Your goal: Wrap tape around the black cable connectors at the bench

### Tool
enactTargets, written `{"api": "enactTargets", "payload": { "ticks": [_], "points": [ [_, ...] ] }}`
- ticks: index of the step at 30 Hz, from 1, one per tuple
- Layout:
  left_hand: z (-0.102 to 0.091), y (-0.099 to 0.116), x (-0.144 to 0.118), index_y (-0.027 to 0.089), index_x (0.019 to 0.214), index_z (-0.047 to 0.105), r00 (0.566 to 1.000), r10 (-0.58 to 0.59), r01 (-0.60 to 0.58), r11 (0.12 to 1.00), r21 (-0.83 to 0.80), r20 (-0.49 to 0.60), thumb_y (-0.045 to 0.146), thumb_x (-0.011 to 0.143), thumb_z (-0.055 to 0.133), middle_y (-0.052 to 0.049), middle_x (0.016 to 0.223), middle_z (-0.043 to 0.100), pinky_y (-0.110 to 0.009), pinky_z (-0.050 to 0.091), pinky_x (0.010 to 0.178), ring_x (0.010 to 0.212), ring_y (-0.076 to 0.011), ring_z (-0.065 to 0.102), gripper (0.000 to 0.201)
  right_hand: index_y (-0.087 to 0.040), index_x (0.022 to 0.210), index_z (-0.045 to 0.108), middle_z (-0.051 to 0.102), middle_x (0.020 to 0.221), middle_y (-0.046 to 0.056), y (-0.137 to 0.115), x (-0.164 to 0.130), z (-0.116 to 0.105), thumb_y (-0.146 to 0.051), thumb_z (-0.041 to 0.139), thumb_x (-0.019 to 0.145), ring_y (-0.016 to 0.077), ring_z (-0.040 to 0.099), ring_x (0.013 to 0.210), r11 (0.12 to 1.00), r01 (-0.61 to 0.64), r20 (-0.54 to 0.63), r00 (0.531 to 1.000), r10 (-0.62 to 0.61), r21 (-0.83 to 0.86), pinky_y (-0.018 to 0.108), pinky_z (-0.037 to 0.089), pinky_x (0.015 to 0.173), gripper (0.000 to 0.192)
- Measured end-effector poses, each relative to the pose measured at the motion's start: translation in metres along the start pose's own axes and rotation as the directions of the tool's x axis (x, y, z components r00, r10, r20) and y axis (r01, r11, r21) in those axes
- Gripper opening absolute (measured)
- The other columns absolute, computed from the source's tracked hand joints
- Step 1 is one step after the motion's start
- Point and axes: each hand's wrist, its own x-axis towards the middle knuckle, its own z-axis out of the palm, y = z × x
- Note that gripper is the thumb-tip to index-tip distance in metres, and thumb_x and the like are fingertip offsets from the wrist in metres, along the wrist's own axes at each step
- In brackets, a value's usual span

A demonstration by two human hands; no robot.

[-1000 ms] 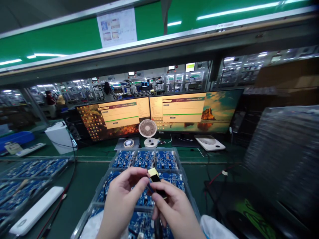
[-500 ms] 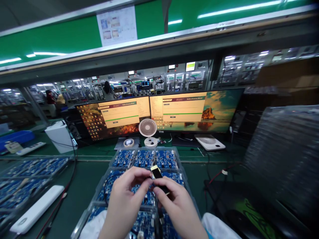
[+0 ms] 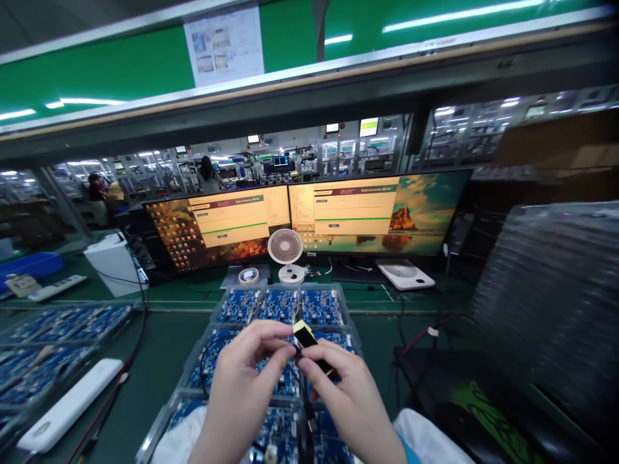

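In front of me my right hand (image 3: 349, 390) is closed on a small black module with pale yellow edges (image 3: 305, 336), gripped between thumb and fingers. My left hand (image 3: 249, 377) meets it from the left, thumb and forefinger pinched at a dark wire end (image 3: 296, 351) beside the module. Whether the wire is joined to the module is hidden by the fingertips. Below the hands hangs a black cable with a plug (image 3: 310, 415). Both hands are over a clear plastic tray (image 3: 190, 372) holding several blue circuit boards (image 3: 279, 305).
Two monitors (image 3: 425, 212) stand at the back, with a white fan (image 3: 285, 247) before them. A second fan-like device (image 3: 405, 274) lies to the right. More boards (image 3: 62, 328) and a long white device (image 3: 72, 405) are left. Stacked clear trays (image 3: 556, 290) rise at right.
The hands stay together over the tray. The module has tilted slightly, and the dark wire end at the fingertips shows more clearly. The whole view has shifted a little.
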Motion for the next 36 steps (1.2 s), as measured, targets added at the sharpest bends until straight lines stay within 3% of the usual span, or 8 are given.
{"api": "enactTargets", "payload": {
  "ticks": [10,18,20,23,25,27,30,36],
  "points": [
    [-0.005,0.002,0.0,0.023,0.092,0.07,1.0,0.003,-0.003,1.0,-0.018,0.02,0.02,0.084,0.065,0.0,0.088,0.074,-0.021,0.057,0.074,0.082,-0.0145,0.07,0.01,-0.02,0.076,0.072,0.065,0.073,0.002,-0.003,0.0,-0.007,-0.036,0.057,0.089,0.0162,0.064,0.06,0.997,-0.029,0.009,1.0,0.029,0.07,0.025,0.048,0.056,0.025],
    [-0.042,0.011,-0.003,0.024,0.09,0.068,0.879,0.046,-0.008,0.997,0.083,-0.474,0.028,0.088,0.062,0.0,0.092,0.07,-0.022,0.051,0.081,0.089,-0.015,0.066,0.008,-0.019,0.083,0.072,0.061,0.055,0.0,0.002,0.001,-0.045,-0.048,0.063,0.086,0.011,0.052,0.047,0.959,-0.04,-0.196,0.976,0.098,0.279,0.019,0.042,0.044,0.03],
    [-0.049,0.008,-0.003,0.024,0.093,0.067,0.927,0.03,0.031,0.987,0.157,-0.374,0.031,0.089,0.061,0.0,0.094,0.07,-0.024,0.051,0.081,0.089,-0.0159,0.066,0.01,-0.02,0.084,0.073,0.062,0.056,0.0,0.004,0.0,-0.05,-0.047,0.064,0.085,0.0112,0.054,0.05,0.952,-0.021,-0.209,0.974,0.088,0.305,0.019,0.043,0.045,0.029],
    [-0.052,-0.002,-0.007,0.024,0.102,0.066,0.996,-0.092,0.078,0.929,0.363,0.019,0.032,0.093,0.053,-0.003,0.101,0.069,-0.03,0.049,0.086,0.096,-0.0189,0.064,0.018,-0.021,0.083,0.074,0.066,0.062,0.001,0.005,-0.001,-0.054,-0.045,0.067,0.084,0.0113,0.056,0.053,0.94,0.01,-0.243,0.967,0.078,0.341,0.018,0.043,0.044,0.025],
    [-0.048,-0.013,-0.017,0.025,0.108,0.065,0.909,-0.231,0.016,0.851,0.524,0.347,0.025,0.091,0.051,-0.004,0.108,0.067,-0.034,0.046,0.092,0.102,-0.0208,0.062,0.022,-0.022,0.083,0.074,0.068,0.066,0.002,0.004,-0.001,-0.058,-0.043,0.069,0.083,0.0111,0.056,0.054,0.932,0.018,-0.259,0.962,0.083,0.362,0.017,0.044,0.044,0.022],
    [-0.042,-0.028,-0.031,0.028,0.109,0.066,0.736,-0.36,-0.099,0.779,0.619,0.573,0.016,0.083,0.056,-0.003,0.11,0.066,-0.037,0.046,0.093,0.103,-0.0234,0.061,0.03,-0.022,0.084,0.074,0.067,0.064,0.001,0.002,-0.002,-0.062,-0.042,0.069,0.084,0.0107,0.055,0.054,0.93,0.027,-0.275,0.958,0.081,0.367,0.017,0.044,0.045,0.021],
    [-0.035,-0.052,-0.052,0.025,0.097,0.071,0.649,-0.441,-0.151,0.724,0.673,0.62,0.008,0.069,0.063,-0.007,0.104,0.067,-0.042,0.047,0.086,0.096,-0.0294,0.062,0.034,-0.022,0.084,0.074,0.068,0.067,0.001,0.0,-0.003,-0.068,-0.042,0.07,0.083,0.0103,0.055,0.053,0.931,0.052,-0.302,0.951,0.063,0.36,0.018,0.044,0.044,0.02],
    [-0.043,-0.08,-0.057,0.021,0.082,0.07,0.671,-0.45,-0.138,0.706,0.695,0.589,0.008,0.078,0.053,-0.005,0.091,0.068,-0.033,0.047,0.08,0.086,-0.0231,0.063,0.022,-0.02,0.08,0.074,0.068,0.073,0.005,0.001,-0.004,-0.076,-0.042,0.071,0.081,0.0128,0.059,0.054,0.959,0.023,-0.224,0.974,0.043,0.283,0.02,0.046,0.043,0.022]
  ]
}}
